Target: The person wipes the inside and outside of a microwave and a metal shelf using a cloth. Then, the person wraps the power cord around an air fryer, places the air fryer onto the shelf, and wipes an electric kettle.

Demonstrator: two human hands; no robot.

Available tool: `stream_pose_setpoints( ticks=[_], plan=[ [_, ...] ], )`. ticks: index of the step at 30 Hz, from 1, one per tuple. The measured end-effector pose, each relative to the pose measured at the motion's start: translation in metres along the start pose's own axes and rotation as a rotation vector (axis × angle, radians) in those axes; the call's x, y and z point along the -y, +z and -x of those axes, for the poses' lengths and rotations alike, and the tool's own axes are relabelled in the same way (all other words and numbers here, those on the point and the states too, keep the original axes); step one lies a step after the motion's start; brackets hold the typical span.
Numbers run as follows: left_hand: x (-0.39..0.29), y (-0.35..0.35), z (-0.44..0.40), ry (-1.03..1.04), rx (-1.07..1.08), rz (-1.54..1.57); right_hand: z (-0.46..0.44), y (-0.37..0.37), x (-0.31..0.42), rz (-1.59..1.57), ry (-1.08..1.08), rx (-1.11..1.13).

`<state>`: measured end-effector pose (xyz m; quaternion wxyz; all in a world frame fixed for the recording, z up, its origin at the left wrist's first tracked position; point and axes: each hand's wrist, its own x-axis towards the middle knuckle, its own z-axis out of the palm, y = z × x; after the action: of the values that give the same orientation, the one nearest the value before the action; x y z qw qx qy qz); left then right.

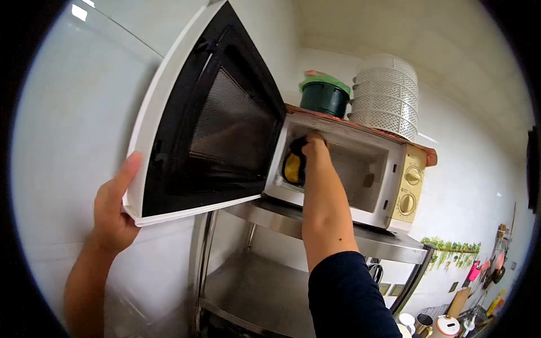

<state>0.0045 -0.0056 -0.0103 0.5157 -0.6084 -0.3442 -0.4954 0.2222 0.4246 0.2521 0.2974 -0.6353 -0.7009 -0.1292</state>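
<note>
The microwave door [220, 124] stands wide open on the left, and my left hand [118, 205] grips its lower outer corner. My right arm reaches into the microwave [372, 163]. Inside the cavity, near its left wall, my right hand [314, 143] has its fingers closed on a black and yellow cloth [292, 168]. Part of the cloth is hidden behind my hand and forearm. Two yellowish knobs sit on the control panel [410, 186] at the right.
A dark green pot [325, 99] and a stack of white perforated baskets [387, 96] stand on top of the microwave. Below is a metal shelf rack [253, 287]. Kitchen utensils [497, 270] hang at the far right, above a white lidded appliance [447, 325].
</note>
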Motion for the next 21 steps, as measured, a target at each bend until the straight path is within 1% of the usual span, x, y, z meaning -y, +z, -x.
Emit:
stream_pose_setpoints(
  ticks=[1,5,8,10,12,14,15,17,18,20,21],
  plan=[
    [0.001,0.001,0.000,-0.016,0.005,0.050,0.003,0.003,0.006,0.004,-0.022,-0.001],
    [0.004,0.002,0.001,0.011,-0.017,0.041,0.022,-0.002,0.021,-0.085,-0.145,0.036],
    [0.006,0.007,0.003,0.056,-0.024,0.091,0.053,-0.010,0.021,-0.310,-0.261,0.095],
    [0.011,0.010,0.004,0.087,-0.037,0.011,0.083,-0.013,0.019,-0.483,-0.325,0.133],
    [0.013,0.010,0.007,0.082,-0.030,0.000,0.116,-0.016,0.015,-0.593,-0.406,0.152],
    [0.013,0.010,0.008,0.041,-0.039,0.034,0.102,-0.006,0.005,-0.624,-0.370,0.256],
    [0.013,0.010,0.009,0.043,-0.039,0.039,0.101,-0.004,-0.002,-0.623,-0.365,0.253],
    [0.013,0.010,0.012,0.022,-0.047,0.005,0.142,-0.020,-0.015,-0.517,-0.450,0.362],
    [0.013,0.010,0.012,0.022,-0.047,0.011,0.146,-0.017,-0.019,-0.516,-0.444,0.361],
    [0.013,0.008,0.011,0.012,-0.039,-0.008,0.154,-0.014,-0.026,-0.422,-0.574,0.405],
    [0.015,0.009,0.011,-0.008,-0.036,0.067,0.150,-0.017,-0.030,-0.420,-0.567,0.407]
  ],
)
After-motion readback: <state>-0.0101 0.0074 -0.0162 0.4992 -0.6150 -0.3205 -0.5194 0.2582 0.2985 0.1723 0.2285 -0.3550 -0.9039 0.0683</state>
